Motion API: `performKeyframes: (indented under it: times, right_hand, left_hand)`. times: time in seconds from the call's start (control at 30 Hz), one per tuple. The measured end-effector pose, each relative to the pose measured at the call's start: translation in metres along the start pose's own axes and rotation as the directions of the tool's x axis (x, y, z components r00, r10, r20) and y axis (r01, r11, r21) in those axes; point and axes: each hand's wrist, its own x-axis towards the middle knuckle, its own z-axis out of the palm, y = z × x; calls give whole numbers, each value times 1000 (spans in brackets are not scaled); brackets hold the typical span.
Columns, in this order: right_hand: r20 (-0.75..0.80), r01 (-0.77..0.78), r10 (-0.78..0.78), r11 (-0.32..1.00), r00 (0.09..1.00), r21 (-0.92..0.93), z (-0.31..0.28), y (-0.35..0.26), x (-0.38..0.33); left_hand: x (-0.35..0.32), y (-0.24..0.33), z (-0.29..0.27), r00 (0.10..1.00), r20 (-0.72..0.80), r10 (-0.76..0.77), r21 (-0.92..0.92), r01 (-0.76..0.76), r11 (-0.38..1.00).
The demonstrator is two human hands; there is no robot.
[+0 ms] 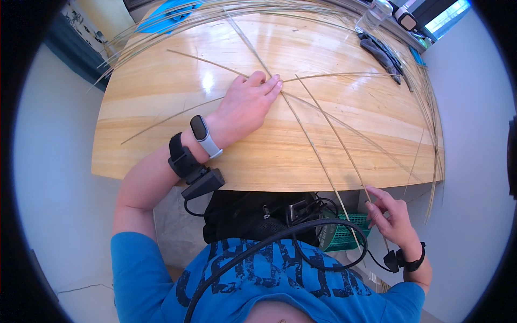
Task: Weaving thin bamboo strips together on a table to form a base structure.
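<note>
Blue cloth of my shirt (226, 269) fills the bottom of the frame, with a thick black cable (258, 239) arching over it. Near the upper middle, thin crossed strips (312, 142) fan out from one point on the wooden table (258, 161). Over that point sits my left hand (247, 105), fingers bent and tips down; whether they pinch or only press, I cannot tell. If those fingertips lift or slip, I judge the strips could swivel and lose their spacing, since I see no tie on them, though my hand hides part of the meeting point.

At lower right, my right hand (390, 215) pinches a long strip (338, 133) between thumb and fingers. Its far tip ends just right of my left fingertips, so a careless push could knock the others askew; gripped so far back, it may also whip or bend.

One crossed strip hangs past the table's near edge, in front of the green basket (344, 234), and crosses the cable's loop. Should I lean or turn, the cable could snag it and drag the whole star crooked. Farther out, more strips (433, 134) droop at the right edge, where a sleeve could sweep them off.
</note>
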Motion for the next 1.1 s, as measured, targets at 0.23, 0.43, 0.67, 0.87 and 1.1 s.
performKeyframes:
  times: [0.23, 0.43, 0.67, 0.87, 1.1]
  right_hand:
    - [-147, -130, 167, 964, 975, 233, -6, -18, 53]
    - [81, -105, 80, 919, 994, 380, 9, -47, 147]
    - [-21, 64, -61, 962, 998, 265, 39, -60, 233]
    - [-67, 172, -171, 985, 983, 5, 51, -68, 257]
    - [-111, 182, -186, 982, 976, -48, 55, -68, 262]
  left_hand:
    - [-1, 0, 0, 1000, -2, -6, -1, 6, 1000]
    - [1, 0, -1, 1000, -6, -27, -33, 27, 999]
    - [2, 0, -6, 995, 27, -98, -163, 101, 981]
    - [-3, -9, 4, 994, -16, -106, -264, 98, 960]
    - [-3, -12, 1, 993, -39, -115, -308, 98, 946]
